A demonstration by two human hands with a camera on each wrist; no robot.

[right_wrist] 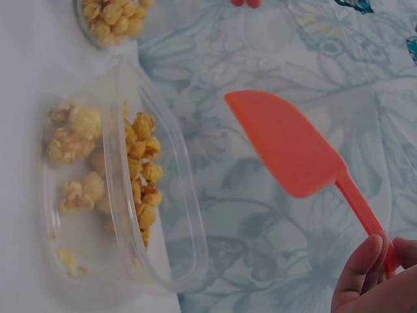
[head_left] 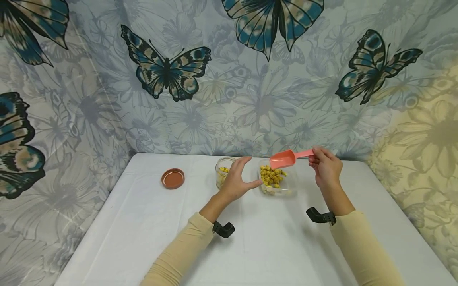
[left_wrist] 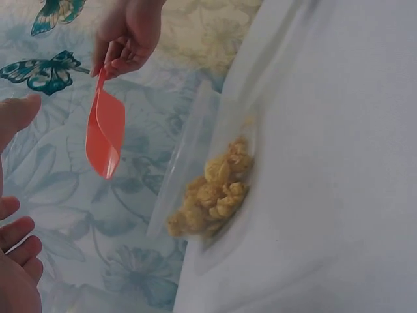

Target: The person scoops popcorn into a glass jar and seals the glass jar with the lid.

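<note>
A coral-pink scoop [head_left: 282,159] hangs in the air above a clear plastic container [head_left: 290,184] of yellow popcorn [head_left: 272,177], its handle pinched in a person's right hand [head_left: 327,166]. The left hand [head_left: 236,180], free and with thumb apart from fingers, hovers by a glass jar [head_left: 219,174] holding more popcorn; contact cannot be told. A brown lid [head_left: 173,178] lies farther left on the white-covered table [head_left: 247,246]. Black devices circle 2 wrists.

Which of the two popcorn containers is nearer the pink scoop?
The clear rectangular box; the other, a round jar, stands left of it, partly hidden by the left hand.
</note>
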